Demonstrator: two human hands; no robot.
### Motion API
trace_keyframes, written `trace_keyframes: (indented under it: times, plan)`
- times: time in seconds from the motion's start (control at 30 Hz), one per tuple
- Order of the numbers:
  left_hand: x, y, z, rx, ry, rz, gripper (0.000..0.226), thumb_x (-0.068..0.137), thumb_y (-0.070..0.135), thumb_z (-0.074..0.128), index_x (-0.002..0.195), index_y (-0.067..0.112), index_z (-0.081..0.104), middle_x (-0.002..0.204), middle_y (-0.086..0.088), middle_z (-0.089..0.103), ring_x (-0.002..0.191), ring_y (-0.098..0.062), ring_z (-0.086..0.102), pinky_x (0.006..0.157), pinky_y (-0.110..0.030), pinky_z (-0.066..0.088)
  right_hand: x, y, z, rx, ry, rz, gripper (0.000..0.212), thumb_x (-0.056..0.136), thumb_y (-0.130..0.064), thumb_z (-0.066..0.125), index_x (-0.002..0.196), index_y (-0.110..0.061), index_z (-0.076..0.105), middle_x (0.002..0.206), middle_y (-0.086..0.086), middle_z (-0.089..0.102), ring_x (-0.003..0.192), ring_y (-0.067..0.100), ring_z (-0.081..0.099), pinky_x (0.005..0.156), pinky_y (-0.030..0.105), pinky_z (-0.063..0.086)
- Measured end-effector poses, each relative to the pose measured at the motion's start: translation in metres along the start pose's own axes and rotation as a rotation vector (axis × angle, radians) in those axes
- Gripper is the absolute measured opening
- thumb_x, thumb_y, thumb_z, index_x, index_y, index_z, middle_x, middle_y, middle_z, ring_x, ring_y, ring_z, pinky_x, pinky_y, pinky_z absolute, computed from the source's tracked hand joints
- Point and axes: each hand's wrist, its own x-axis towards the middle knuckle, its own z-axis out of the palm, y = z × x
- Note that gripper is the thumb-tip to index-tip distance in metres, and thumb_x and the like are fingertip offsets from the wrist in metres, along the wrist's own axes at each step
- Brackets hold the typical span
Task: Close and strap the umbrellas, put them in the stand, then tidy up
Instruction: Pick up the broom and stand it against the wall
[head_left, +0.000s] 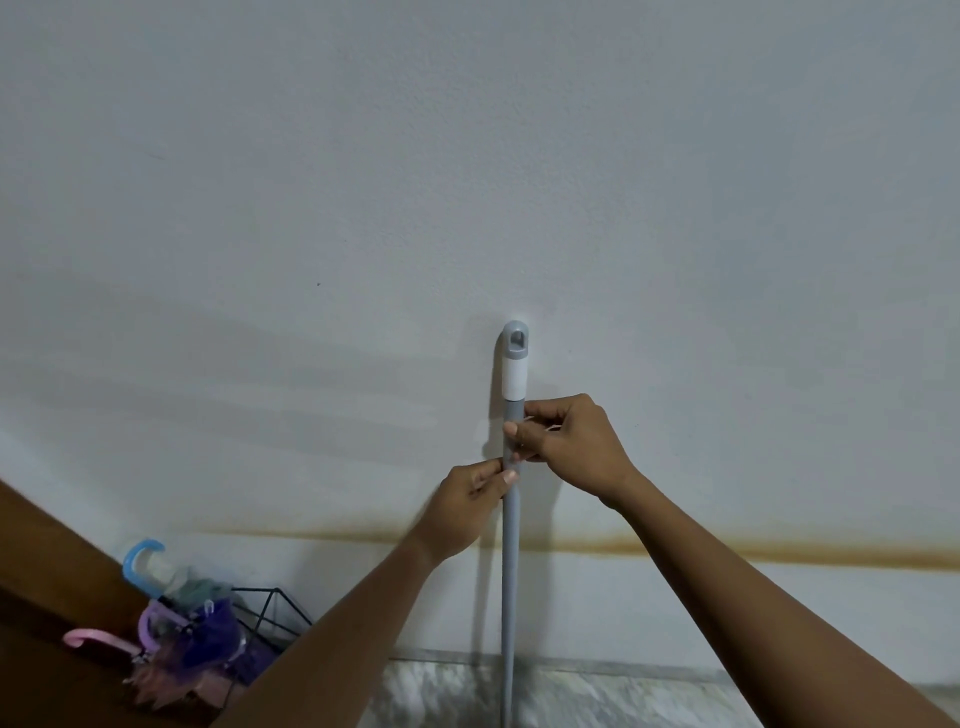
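Observation:
A grey mop or broom pole (510, 561) with a white sleeve and a grey hanging loop at its top stands upright against the white wall. My right hand (566, 441) pinches the pole just below the white sleeve. My left hand (467, 506) grips it a little lower, from the left. The pole's lower end is out of view. At the bottom left a black wire stand (270, 618) holds three closed umbrellas: one with a blue hook handle (141, 566), one purple (208, 639), one with a pink handle (96, 640).
A brown wooden surface (47, 582) slopes along the left edge beside the stand. A rusty stain line (753, 553) runs across the wall low down. Marbled floor tiles (597, 696) meet the wall at the bottom.

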Motion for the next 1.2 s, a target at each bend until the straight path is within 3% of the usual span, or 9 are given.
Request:
trace_keyframes:
  times: [0.17,0.33,0.6,0.7,0.9,1.0,1.07,1.13,1.2]
  plan:
    - [0.002,-0.004,-0.005,-0.102,0.028,-0.075,0.025,0.102,0.022,0.054,0.103,0.032,0.076,0.098,0.001,0.068,0.101,-0.015,0.061,0.102,-0.043,0.049,0.004,0.003,0.005,-0.065,-0.01,-0.018,0.015,0.088,-0.025,0.076,0.087,-0.01,0.08,0.072,0.005,0.076,0.071,0.019,0.075,0.081,0.046,0.061]
    - [0.002,-0.008,-0.008,-0.094,0.057,-0.091,0.019,0.093,0.033,0.059,0.101,0.031,0.077,0.098,-0.004,0.068,0.101,-0.018,0.064,0.101,-0.049,0.051,0.006,0.003,0.007,-0.064,-0.017,-0.006,0.017,0.087,-0.025,0.076,0.085,-0.009,0.079,0.071,0.006,0.076,0.07,0.015,0.075,0.081,0.046,0.061]
    - [0.003,-0.013,-0.01,-0.088,0.061,-0.107,0.026,0.087,0.041,0.062,0.103,0.025,0.075,0.098,-0.005,0.071,0.105,-0.03,0.067,0.099,-0.05,0.053,0.007,0.005,0.008,-0.012,-0.022,0.022,0.021,0.085,-0.026,0.078,0.085,-0.005,0.078,0.072,0.014,0.074,0.073,0.025,0.075,0.081,0.045,0.063]
    - [0.002,-0.014,-0.009,-0.108,0.058,-0.108,0.028,0.087,0.04,0.062,0.105,0.022,0.074,0.096,-0.003,0.07,0.1,-0.022,0.067,0.1,-0.05,0.053,0.006,0.003,0.009,0.006,-0.024,0.022,0.014,0.085,-0.022,0.078,0.085,-0.008,0.079,0.073,0.017,0.074,0.071,0.024,0.075,0.08,0.043,0.063]
    - [0.0,-0.015,-0.014,-0.079,0.007,-0.134,0.033,0.082,0.048,0.062,0.1,0.023,0.074,0.093,-0.001,0.069,0.099,-0.023,0.067,0.097,-0.049,0.055,0.004,0.0,0.01,-0.041,-0.046,0.023,0.018,0.087,-0.024,0.077,0.086,-0.006,0.078,0.075,0.015,0.075,0.07,0.019,0.076,0.079,0.04,0.063]
    - [-0.002,-0.018,-0.015,-0.061,-0.035,-0.163,0.024,0.083,0.047,0.062,0.085,0.025,0.073,0.078,0.006,0.064,0.079,-0.013,0.063,0.082,-0.037,0.057,0.002,0.003,0.012,-0.072,-0.072,0.025,0.013,0.086,-0.023,0.078,0.077,-0.014,0.078,0.071,0.014,0.074,0.07,0.018,0.076,0.079,0.04,0.063]
    - [-0.004,-0.02,-0.016,-0.038,-0.027,-0.159,0.034,0.082,0.048,0.063,0.083,0.015,0.07,0.068,0.006,0.051,0.067,-0.012,0.047,0.068,-0.029,0.046,0.0,0.006,0.013,-0.049,-0.081,0.041,0.013,0.086,-0.023,0.079,0.077,-0.014,0.078,0.07,0.014,0.073,0.071,0.02,0.076,0.079,0.04,0.063]
    - [-0.003,-0.024,-0.018,-0.002,-0.008,-0.139,0.053,0.082,0.051,0.064,0.093,0.0,0.066,0.074,-0.005,0.047,0.073,-0.018,0.044,0.071,-0.035,0.045,0.001,0.008,0.014,-0.03,-0.071,0.05,0.014,0.085,-0.023,0.08,0.08,-0.01,0.078,0.071,0.012,0.074,0.072,0.022,0.076,0.079,0.041,0.063]
    - [-0.003,-0.024,-0.018,0.017,0.006,-0.112,0.05,0.084,0.052,0.063,0.094,0.003,0.066,0.079,-0.008,0.051,0.08,-0.02,0.049,0.08,-0.04,0.049,0.002,0.008,0.014,-0.017,-0.051,0.049,0.015,0.084,-0.022,0.08,0.083,-0.007,0.078,0.071,0.012,0.075,0.073,0.024,0.076,0.079,0.043,0.063]
